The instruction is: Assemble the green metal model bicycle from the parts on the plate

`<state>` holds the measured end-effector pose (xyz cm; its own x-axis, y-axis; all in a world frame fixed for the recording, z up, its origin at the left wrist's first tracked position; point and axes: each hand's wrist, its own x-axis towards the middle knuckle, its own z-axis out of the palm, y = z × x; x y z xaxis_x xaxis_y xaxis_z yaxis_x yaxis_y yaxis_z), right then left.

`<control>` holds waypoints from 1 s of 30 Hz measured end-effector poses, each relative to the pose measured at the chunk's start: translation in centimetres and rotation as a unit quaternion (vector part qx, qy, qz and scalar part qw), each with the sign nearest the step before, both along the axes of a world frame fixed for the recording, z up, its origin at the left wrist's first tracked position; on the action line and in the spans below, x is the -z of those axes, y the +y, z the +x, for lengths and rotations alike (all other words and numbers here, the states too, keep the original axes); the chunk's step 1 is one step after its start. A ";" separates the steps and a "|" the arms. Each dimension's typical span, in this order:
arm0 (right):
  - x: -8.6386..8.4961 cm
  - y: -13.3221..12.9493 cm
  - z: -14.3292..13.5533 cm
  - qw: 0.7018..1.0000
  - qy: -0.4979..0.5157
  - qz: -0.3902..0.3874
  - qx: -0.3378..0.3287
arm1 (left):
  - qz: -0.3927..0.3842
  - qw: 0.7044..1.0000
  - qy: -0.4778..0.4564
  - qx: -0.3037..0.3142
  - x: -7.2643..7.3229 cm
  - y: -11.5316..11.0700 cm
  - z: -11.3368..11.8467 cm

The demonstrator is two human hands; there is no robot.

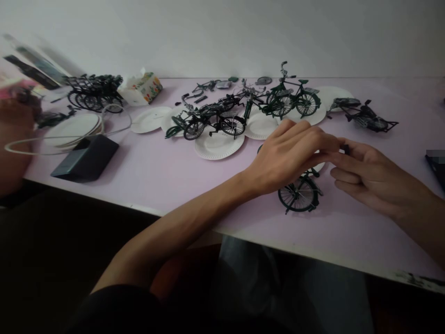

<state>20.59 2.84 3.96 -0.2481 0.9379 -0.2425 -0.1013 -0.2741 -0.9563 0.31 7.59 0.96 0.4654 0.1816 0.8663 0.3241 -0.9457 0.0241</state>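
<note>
My left hand (287, 157) reaches across to the right, with its fingertips pinched together against those of my right hand (368, 178). A small dark piece (344, 149) shows between my right thumb and fingers; its kind is too small to make out. Whatever my left fingertips hold is hidden. Below my left hand stands a dark green model bicycle (299, 195), mostly covered by that hand, with one spoked wheel showing. A white paper plate (318, 167) is partly visible behind it.
Several model bicycles (225, 123) and loose parts lie on and around paper plates (219, 148). At left are a dark phone stand (86, 160), a white cable (52, 153), stacked plates (74, 130), a tissue box (144, 88), grouped bicycles (95, 93) and another person's arm (14, 139).
</note>
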 end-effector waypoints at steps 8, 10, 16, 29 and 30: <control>-0.1 -0.2 -0.1 1.000 0.023 -0.015 -0.009 | -0.039 0.999 0.021 -0.026 0.7 -0.3 0.3; -0.1 -0.2 -0.1 0.999 0.029 -0.010 -0.010 | -0.051 0.998 0.012 -0.036 0.9 -0.4 0.6; 0.2 -0.2 0.1 0.999 0.040 -0.002 0.014 | -0.058 0.997 0.004 -0.055 1.1 -0.6 0.9; 0.4 -0.3 -0.5 0.993 0.088 0.025 0.075 | -0.025 0.996 -0.073 -0.040 1.7 0.1 2.0; 0.4 -0.3 -0.5 0.993 0.082 0.024 0.083 | -0.024 0.997 -0.065 -0.046 1.6 0.1 1.9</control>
